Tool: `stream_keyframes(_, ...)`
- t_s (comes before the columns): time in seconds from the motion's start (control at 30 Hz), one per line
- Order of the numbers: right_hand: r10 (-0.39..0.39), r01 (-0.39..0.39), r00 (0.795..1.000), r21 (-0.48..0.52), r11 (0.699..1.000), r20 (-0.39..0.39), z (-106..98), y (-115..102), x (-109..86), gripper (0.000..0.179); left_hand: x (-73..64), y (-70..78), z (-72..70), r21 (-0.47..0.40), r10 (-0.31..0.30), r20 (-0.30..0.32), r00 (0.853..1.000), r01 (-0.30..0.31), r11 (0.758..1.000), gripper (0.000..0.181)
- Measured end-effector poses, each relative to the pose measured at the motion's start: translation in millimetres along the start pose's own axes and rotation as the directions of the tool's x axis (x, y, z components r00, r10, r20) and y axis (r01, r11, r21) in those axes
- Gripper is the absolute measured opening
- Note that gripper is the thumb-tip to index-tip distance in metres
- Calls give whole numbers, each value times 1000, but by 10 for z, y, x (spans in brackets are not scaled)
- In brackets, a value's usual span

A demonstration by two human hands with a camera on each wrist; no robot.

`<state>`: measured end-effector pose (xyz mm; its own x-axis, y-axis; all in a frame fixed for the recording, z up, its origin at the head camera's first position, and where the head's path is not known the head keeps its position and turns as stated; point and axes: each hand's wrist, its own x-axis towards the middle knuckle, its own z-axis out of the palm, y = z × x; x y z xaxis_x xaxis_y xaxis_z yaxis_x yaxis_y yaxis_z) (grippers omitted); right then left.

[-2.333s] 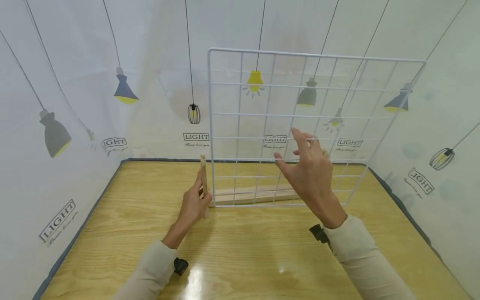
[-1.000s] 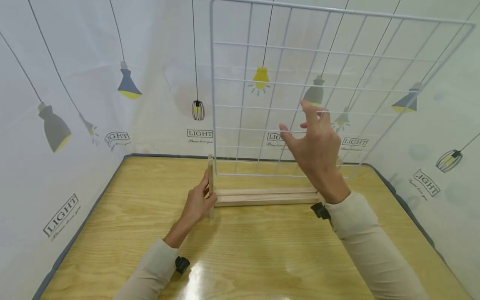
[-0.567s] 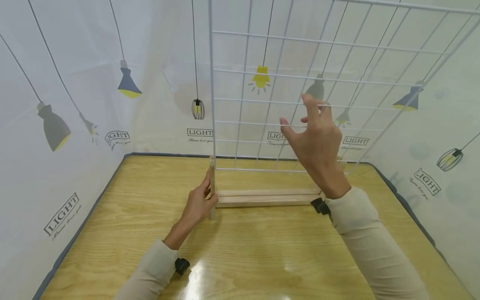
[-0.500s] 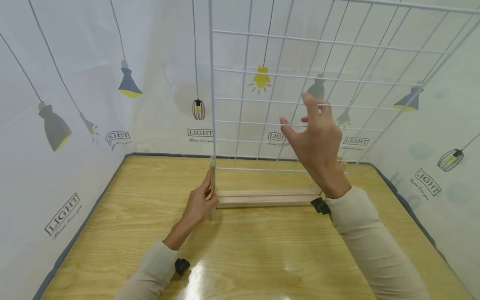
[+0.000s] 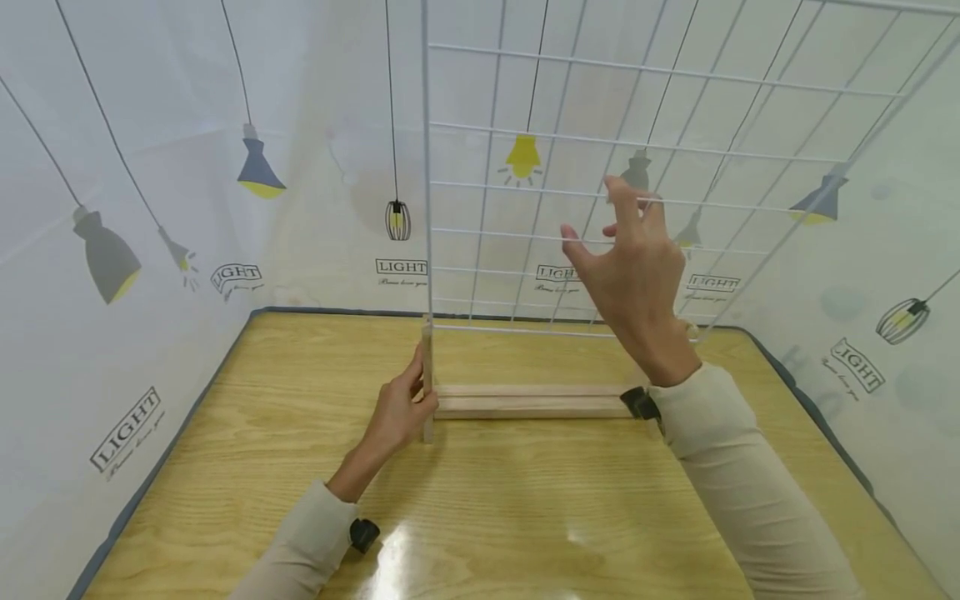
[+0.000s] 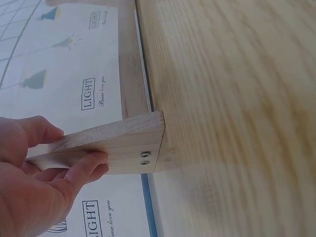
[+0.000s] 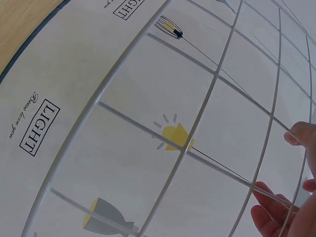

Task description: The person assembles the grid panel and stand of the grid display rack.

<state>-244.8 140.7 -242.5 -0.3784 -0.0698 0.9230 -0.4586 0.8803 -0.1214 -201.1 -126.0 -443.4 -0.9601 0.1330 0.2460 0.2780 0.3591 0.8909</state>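
My left hand (image 5: 397, 408) pinches an upright wooden end board (image 5: 427, 342) between thumb and fingers. Two screw heads (image 6: 145, 158) show near the board's lower end in the left wrist view. From this board, pale wooden rails (image 5: 532, 406) run rightward along the table. Up high on the right, my right hand (image 5: 637, 275) holds a white wire grid panel (image 5: 429, 208) by its wires, fingers curled at them in the right wrist view. The panel's bottom wire hangs above and behind the rails, its left edge lined up over the end board. My right forearm hides the rails' right end.
A wood-grain table (image 5: 480, 508) lies beneath, with a dark edging strip (image 5: 337, 312) along its back. White sheeting (image 5: 322, 208) printed with lamps encloses the back and sides. Black wrist straps (image 5: 364, 534) sit at both cuffs.
My right hand has raised the wire grid panel from down by the rails to above them, its top passing out of the head view. My left hand keeps its hold on the board.
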Motion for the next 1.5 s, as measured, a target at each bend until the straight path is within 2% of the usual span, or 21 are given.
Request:
stream_keyframes(0.37, 32, -33, 999, 12, 999, 28, 64, -36, 76, 54, 21, -37, -17, 15, 40, 4, 999, -40, 999, 78)
stream_keyframes(0.7, 29, -30, 998, 5, 1000, 57, 110, -24, 95, 55, 26, -74, -23, 5, 31, 14, 999, -31, 1000, 78)
stream_keyframes(1.03, 44, -45, 997, 17, 999, 70, 144, -14, 95, 56, 34, -33, -29, -12, 27, 24, 999, -27, 1000, 77)
stream_keyframes(1.5, 47, -48, 992, 5, 999, 120, 228, 55, -10, 59, 28, -27, -36, -18, 4, 23, 1000, -3, 1000, 77)
